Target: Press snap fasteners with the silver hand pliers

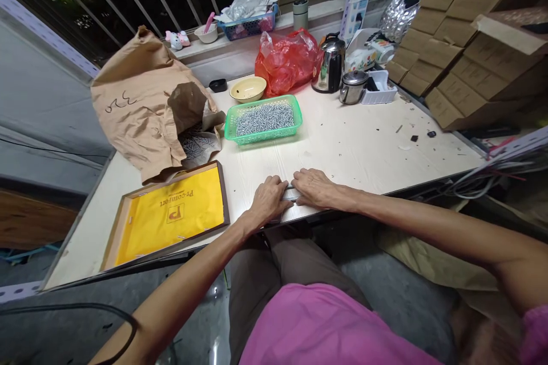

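At the table's front edge, my left hand and my right hand face each other with fingers curled over the two ends of a small grey, metallic-looking strip. Only the middle of this strip shows between them; my fingers cover the rest, so its exact kind is unclear. Beyond my hands sits a green plastic basket filled with many small shiny metal pins. To the left lies a shallow tray lined with a yellow printed cloth, on which several small metal pins are scattered.
A large brown paper bag spills similar pins at the left. Along the back stand a cream bowl, a red plastic bag, a kettle and a lidded metal pot. Cardboard boxes are stacked at the right.
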A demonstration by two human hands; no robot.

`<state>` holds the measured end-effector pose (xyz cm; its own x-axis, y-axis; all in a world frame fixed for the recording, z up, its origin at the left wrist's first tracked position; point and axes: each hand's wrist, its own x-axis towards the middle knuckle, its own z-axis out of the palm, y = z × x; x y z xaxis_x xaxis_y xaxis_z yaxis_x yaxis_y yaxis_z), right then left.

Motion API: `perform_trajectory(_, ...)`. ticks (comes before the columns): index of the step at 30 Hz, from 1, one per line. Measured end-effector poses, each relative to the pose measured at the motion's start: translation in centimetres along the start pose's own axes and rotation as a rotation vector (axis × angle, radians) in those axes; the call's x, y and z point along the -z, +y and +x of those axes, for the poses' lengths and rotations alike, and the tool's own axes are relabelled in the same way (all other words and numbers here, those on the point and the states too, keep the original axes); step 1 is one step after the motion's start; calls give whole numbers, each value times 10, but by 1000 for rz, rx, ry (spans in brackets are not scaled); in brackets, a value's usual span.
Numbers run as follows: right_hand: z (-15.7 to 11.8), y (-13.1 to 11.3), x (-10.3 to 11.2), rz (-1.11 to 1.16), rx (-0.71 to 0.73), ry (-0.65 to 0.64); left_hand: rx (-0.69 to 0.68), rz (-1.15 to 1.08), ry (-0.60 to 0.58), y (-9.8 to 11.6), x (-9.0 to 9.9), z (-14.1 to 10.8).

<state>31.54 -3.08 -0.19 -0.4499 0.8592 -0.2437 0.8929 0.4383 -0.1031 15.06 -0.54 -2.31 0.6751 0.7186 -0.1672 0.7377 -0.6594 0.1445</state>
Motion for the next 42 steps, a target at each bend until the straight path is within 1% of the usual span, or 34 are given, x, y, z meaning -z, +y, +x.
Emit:
perform_trajectory(2,0,-2,-2,12,-6,-6,13,-14,19,1,-3,-2)
perform_trajectory(4,-1,-3,-9,38,-4,-1,39,-27,22,3,-5,-5)
perform_trajectory(9,-6,-1,-30,87,23,70,91,-37,-11,11,-3,-8)
perform_trajectory(11,-6,1,-32,75,10,89,104,-31,-17,12,0,-9)
perform_trajectory(13,-5,5,-28,55,1,107,105,-22,1,12,0,-9)
perform_trajectory(16,0,16,-18,65,62,112,80,-19,70,7,-5,-9)
perform_trajectory(19,9,29,-13,99,129,104,39,-38,186,3,-17,-11)
perform_trajectory(22,24,38,-15,49,81,137,-18,-71,309,8,-32,-17)
perform_trajectory(25,42,45,-20,-41,32,183,-60,-145,345,21,-43,-24)
perform_trajectory(28,56,52,-23,-57,14,244,-30,-203,370,32,-49,-29)
perform_trajectory(29,59,54,-23,-56,10,254,-19,-214,382,34,-51,-31)
perform_trajectory(31,62,52,-20,-69,-10,234,-18,-233,401,37,-54,-34)
perform_trajectory(34,59,36,-11,-96,-14,196,-48,-272,448,39,-57,-48)
perform_trajectory(36,54,17,-4,-108,61,218,-53,-307,492,35,-55,-67)
perform_trajectory(38,50,-3,1,-123,209,233,-6,-338,545,21,-47,-90)
perform_trajectory(40,48,-21,2,-147,380,201,109,-348,602,-4,-34,-115)
perform_trajectory(42,49,-32,0,-177,525,157,270,-316,632,-38,-20,-137)
